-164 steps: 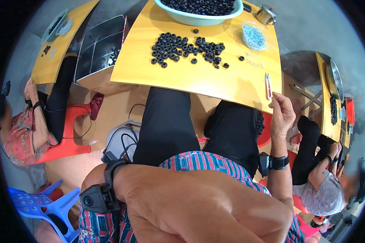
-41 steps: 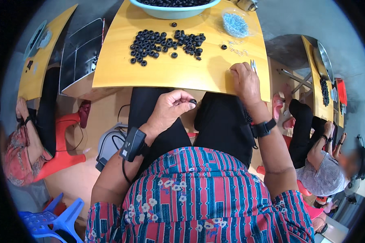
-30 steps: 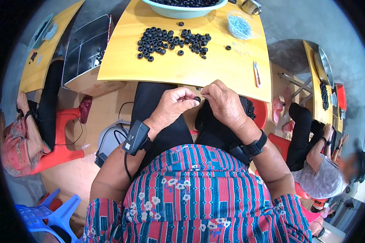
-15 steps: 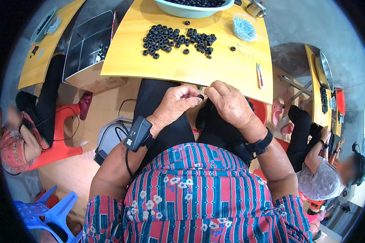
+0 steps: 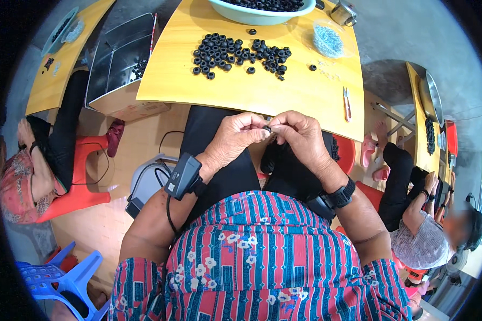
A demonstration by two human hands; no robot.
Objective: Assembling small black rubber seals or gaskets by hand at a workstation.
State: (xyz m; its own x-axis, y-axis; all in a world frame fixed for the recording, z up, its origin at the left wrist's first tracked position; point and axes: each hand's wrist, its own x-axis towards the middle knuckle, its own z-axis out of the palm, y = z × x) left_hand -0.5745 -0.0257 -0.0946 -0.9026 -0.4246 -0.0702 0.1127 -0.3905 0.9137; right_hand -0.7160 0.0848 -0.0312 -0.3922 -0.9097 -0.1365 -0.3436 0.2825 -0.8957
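1. Small dark piece (image 5: 267,129) pinched between left hand (image 5: 235,136) and right hand (image 5: 300,136): fingertips cover most of it, too small to identify.
2. Bowl (image 5: 262,12) of black rings runs off the top edge.
3. Blue plastic stool (image 5: 59,278) is clipped at the bottom-left rim.

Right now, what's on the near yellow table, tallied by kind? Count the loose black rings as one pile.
Pale bowl of rings: 1
Pile of loose black rings: 1
Clear bag of small parts: 1
Metal can: 1
Red-handled snips: 1
Total: 5
Off the table, small black piece pinched between left hand and right hand: not counted.
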